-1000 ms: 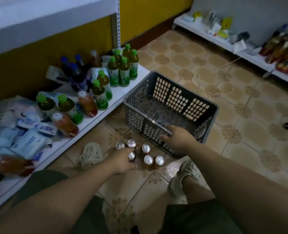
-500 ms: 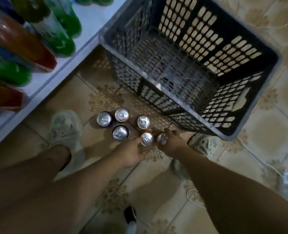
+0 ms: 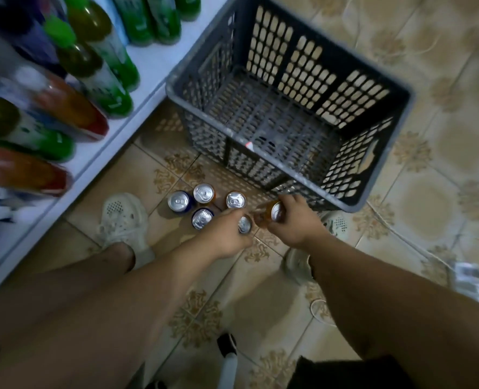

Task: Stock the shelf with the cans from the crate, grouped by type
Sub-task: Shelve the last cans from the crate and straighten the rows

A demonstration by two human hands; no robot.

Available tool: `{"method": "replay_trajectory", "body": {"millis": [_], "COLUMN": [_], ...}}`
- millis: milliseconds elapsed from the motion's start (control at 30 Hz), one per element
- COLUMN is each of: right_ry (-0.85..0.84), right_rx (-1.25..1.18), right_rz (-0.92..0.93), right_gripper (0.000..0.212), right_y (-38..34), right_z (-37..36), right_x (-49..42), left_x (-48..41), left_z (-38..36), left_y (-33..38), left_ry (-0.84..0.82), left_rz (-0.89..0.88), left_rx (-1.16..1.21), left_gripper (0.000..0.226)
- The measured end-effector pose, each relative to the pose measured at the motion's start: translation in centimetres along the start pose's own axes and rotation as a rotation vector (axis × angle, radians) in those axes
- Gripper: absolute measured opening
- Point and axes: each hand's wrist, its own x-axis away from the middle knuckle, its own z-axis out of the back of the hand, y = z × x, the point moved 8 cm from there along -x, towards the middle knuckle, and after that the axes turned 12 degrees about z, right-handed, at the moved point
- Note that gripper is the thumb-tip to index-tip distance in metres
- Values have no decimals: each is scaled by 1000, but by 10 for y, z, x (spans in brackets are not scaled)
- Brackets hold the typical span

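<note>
Several cans stand on the tiled floor in front of the grey crate [image 3: 373,197]: two blue ones [image 3: 179,202] [image 3: 202,219] and two orange ones [image 3: 203,193] [image 3: 235,200]. My left hand [image 3: 227,234] grips another can [image 3: 245,224] from the side. My right hand [image 3: 294,220] holds an orange can [image 3: 270,213], tilted and lifted off the floor. The crate looks empty except for a small scrap on its bottom. The white shelf [image 3: 148,80] runs along the left.
Green and orange drink bottles [image 3: 103,68] stand on the shelf at the left. My feet in pale clogs [image 3: 124,220] flank the cans. A white cable [image 3: 401,234] trails over the floor at the right, and a dark object [image 3: 227,346] lies between my legs.
My right hand has picked up the orange can and tilted it off the floor. My left hand has closed around the can beside it. The view has shifted slightly.
</note>
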Motion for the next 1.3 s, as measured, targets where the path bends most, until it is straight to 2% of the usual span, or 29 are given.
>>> {"method": "replay_trajectory", "body": {"millis": [67,167,267,367,433,500,600,667,733,833,933,1000,1133,1233,1300], "right_ry": [71,216,360,493,565,601,570,512,460,421,331,290,292,289,276], "right_rx": [-71,-193,-334,-508,-619,-750,-852,-901,-916,-825,-561,-515,-525,-476,-473], "right_rz": [55,177,317,417,495,593,748,830,896,959,1010,1012,1035,1053,1058], "right_gripper": [76,65,55,43,37,40,49,46,39,33,58,71,74,74,75], "right_y": [-32,-87,-146,-204,-244,-283,-337,-372,-407,-453,-498,-523,-573,-607,-625], "right_z": [40,98,150,194,217,233,247,249,246,236,215,204,189,178,176], "right_x": [28,74,118,160,190,218,258,282,302,324,341,347,342,321,303], "left_x": [32,88,158,239,293,341,405,439,472,520,557,573,592,590,586], "left_z": [21,60,111,160,191,214,230,229,230,246,261,271,300,328,348], "left_y": [19,45,64,84,88,80,61,48,38,12,-18,-36,-82,-127,-155], "left_ry": [30,95,208,332,451,514,440,354,385,698,920,949,992,1006,1049], "left_rz": [-30,-121,-189,-345,-386,-375,-427,-436,-472,-467,-439,-440,-357,-209,-46], "left_rx": [38,150,242,309,316,402,684,829,878,876,859,833,703,616,486], "left_gripper": [75,80,93,100,98,96,76,63,55,54,62,63,61,74,76]}}
